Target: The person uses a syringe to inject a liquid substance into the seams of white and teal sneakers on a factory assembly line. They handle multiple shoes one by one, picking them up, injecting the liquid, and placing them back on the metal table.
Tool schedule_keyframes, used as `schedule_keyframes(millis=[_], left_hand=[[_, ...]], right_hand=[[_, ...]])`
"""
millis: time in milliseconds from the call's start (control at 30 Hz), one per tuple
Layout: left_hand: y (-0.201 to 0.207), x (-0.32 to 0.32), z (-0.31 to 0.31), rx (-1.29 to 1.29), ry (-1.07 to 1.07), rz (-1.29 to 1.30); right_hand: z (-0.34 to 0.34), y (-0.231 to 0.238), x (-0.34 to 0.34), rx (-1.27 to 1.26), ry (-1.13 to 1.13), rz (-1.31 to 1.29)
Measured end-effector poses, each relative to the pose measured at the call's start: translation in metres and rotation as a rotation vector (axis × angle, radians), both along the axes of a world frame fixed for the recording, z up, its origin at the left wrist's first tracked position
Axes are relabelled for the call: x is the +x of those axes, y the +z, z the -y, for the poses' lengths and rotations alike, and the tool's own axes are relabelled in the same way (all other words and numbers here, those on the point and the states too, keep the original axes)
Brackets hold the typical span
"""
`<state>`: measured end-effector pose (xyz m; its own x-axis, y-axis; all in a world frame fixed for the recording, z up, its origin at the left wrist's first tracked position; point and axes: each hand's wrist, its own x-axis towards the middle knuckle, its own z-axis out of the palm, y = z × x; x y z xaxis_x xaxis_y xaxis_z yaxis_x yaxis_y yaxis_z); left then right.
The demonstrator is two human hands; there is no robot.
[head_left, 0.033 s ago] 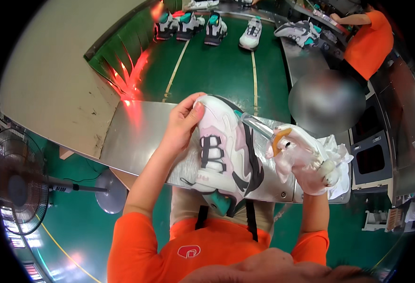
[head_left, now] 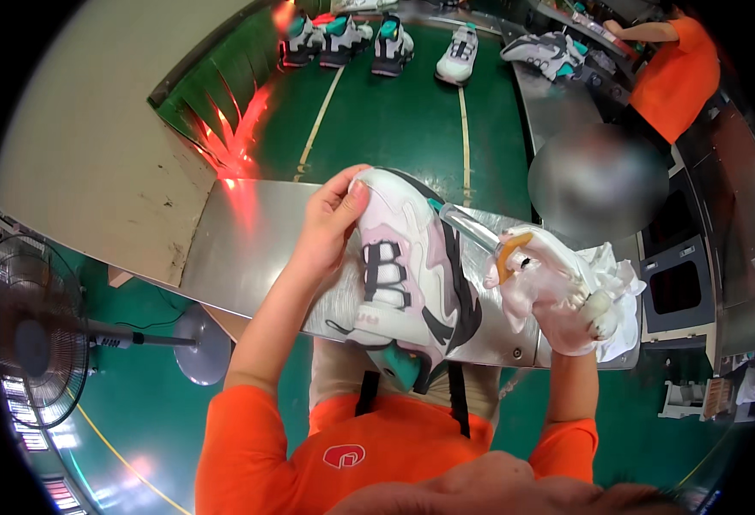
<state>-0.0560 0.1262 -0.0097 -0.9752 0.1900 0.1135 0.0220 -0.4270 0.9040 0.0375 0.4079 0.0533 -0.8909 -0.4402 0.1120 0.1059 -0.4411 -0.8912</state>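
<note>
A white sneaker (head_left: 420, 275) with pale pink panels, dark trim and a teal lining is held in front of me, toe away and heel toward my body. My left hand (head_left: 330, 225) grips its toe, thumb on the upper and fingers curled round the far edge. My right hand (head_left: 562, 322), with white coverings on some fingers, is closed round a slim tool (head_left: 472, 227) with a shiny, tube-like shaft and a teal tip. That tip is at the dark sole edge near the toe. A crumpled white cloth (head_left: 622, 287) is bunched in the same hand.
Beneath the sneaker is a metal ledge (head_left: 248, 257). Beyond it runs a green conveyor belt (head_left: 394, 129) carrying several similar shoes (head_left: 457, 56). Red light glows through a slit curtain (head_left: 214, 112) at left. A fan (head_left: 34, 335) stands left; another person (head_left: 673, 81) is at far right.
Both hands keep their grip on the sneaker and the tool. The view has shifted very slightly; nothing else visibly differs.
</note>
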Motion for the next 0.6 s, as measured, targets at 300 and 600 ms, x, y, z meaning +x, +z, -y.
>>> schedule_keyframes(millis=[300,600], left_hand=[[-0.003,0.0,-0.005,0.015,0.051,0.055],[-0.002,0.002,-0.008,-0.023,0.147,0.122]], right_hand=[[-0.005,-0.034,0.017,0.029,-0.259,0.151],[0.0,-0.001,0.027,0.434,-0.31,0.316]])
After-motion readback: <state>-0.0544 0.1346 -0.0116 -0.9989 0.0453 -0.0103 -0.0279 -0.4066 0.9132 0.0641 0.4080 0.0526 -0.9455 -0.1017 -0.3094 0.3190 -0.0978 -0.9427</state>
